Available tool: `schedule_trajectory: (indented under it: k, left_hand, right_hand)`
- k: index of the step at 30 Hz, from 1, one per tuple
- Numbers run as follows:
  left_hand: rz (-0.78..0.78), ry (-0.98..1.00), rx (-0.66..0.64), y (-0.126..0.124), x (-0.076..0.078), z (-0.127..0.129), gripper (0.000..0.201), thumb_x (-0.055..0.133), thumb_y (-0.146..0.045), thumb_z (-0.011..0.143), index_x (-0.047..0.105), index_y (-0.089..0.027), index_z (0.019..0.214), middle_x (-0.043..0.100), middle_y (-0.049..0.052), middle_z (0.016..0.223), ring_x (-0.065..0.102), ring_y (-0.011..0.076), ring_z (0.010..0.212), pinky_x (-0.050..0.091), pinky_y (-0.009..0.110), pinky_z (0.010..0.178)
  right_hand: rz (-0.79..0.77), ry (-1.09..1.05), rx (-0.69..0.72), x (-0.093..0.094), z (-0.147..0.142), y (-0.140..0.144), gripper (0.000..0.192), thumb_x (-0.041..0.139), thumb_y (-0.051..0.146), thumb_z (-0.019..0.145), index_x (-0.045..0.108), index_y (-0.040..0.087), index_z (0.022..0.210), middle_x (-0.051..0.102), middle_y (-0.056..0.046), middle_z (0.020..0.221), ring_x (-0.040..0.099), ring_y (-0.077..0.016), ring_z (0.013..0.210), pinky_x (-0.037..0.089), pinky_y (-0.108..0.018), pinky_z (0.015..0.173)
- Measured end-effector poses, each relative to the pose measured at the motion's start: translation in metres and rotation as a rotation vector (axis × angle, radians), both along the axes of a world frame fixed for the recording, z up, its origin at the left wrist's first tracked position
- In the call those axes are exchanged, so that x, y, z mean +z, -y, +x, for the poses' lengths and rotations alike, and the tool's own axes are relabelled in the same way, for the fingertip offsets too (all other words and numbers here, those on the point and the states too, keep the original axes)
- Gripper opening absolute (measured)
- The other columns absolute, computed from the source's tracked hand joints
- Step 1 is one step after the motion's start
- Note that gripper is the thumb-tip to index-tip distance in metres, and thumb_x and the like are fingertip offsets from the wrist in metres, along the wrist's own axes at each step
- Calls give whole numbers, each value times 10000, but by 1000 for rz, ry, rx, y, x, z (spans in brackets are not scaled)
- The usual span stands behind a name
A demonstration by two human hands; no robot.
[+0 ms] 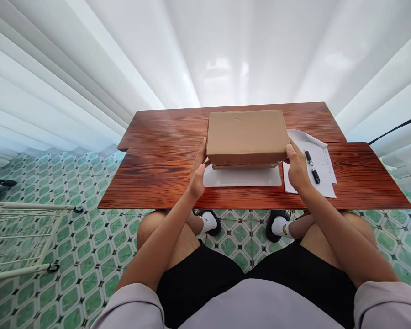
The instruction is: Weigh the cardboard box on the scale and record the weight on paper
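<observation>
Red-brown wooden table (164,155), seated person. Plain brown cardboard box (246,135) sits at table centre over a flat white sheet (241,178), near edge apparently raised. Left hand (197,171) presses its left end, right hand (297,167) its right end — both gripping the box. Judgement: keep pressure even and the lift level. Beside the right hand — white printed paper (324,160), black pen (312,167) on it.
</observation>
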State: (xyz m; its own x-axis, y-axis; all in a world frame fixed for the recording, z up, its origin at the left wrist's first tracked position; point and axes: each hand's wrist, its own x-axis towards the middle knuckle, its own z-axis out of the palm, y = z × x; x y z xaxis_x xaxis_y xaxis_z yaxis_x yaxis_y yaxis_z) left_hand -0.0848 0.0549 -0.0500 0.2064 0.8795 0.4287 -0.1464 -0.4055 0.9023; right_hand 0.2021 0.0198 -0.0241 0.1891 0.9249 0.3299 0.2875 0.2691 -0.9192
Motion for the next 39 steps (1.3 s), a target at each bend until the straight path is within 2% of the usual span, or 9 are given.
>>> schedule_trajectory:
  k: [7,16,22,27,31,33,35,37,39]
  left_hand:
    - [-79,-4,9,2,-2,2,569,479,-561,920,589,-319,1423,531,50,1496,416,319,1441,437,486,1130]
    - [-70,1,-28,3,-2,3,579,459,-493,954,482,-351,1515,420,6,1591,367,309,1476,439,478,1133]
    - [-88,-18,11,1,-7,1,554,476,-497,947,520,-352,1480,419,10,1590,349,307,1486,444,464,1122]
    - [-46,-87,33,1,-8,-3,515,466,-460,986,486,-378,1495,420,20,1583,321,286,1500,451,426,1111]
    - [245,-186,216,-6,-2,-16,548,470,-450,989,435,-315,1520,465,94,1509,448,293,1387,487,439,1064]
    - [449,-241,333,-11,9,-22,524,489,-431,970,468,-280,1471,515,117,1377,520,289,1262,544,448,964]
    - [643,-316,395,-13,24,-25,457,491,-406,948,507,-267,1384,558,103,1177,575,263,1076,577,427,820]
    - [854,-417,388,-8,40,-19,335,461,-387,939,542,-278,1245,563,48,946,586,215,834,559,400,720]
    - [1106,-436,234,8,50,-4,203,401,-329,954,547,-301,1091,523,2,828,552,160,669,523,316,595]
  right_hand:
    - [-31,25,-15,-3,3,0,523,371,599,1046,552,368,1478,510,39,1531,467,-294,1416,337,-522,1237]
    - [-23,45,-26,-9,5,-2,519,363,601,1057,551,365,1480,527,23,1517,475,-285,1412,364,-491,1221]
    - [-19,151,-74,-10,6,-2,573,307,654,1062,519,349,1498,541,-11,1504,523,-308,1358,460,-489,1124]
    - [6,201,-34,-12,11,-1,564,281,653,1071,504,346,1489,524,-25,1515,452,-297,1421,389,-477,1171]
    - [27,164,-59,-12,23,-5,532,276,615,1086,517,311,1450,572,-72,1425,532,-292,1313,457,-490,1070]
    - [56,152,-156,-6,28,-9,490,308,573,1088,562,275,1382,636,-85,1218,602,-272,1132,510,-442,916]
    - [142,159,-253,6,29,-11,385,377,494,1080,627,250,1243,617,-60,997,595,-233,913,486,-377,774]
    - [283,168,-292,23,24,-8,254,444,390,1061,648,238,1060,571,-36,888,514,-190,731,415,-341,673]
    - [430,194,-221,40,11,-1,223,441,290,1052,611,223,923,549,-23,816,473,-170,652,366,-326,609]
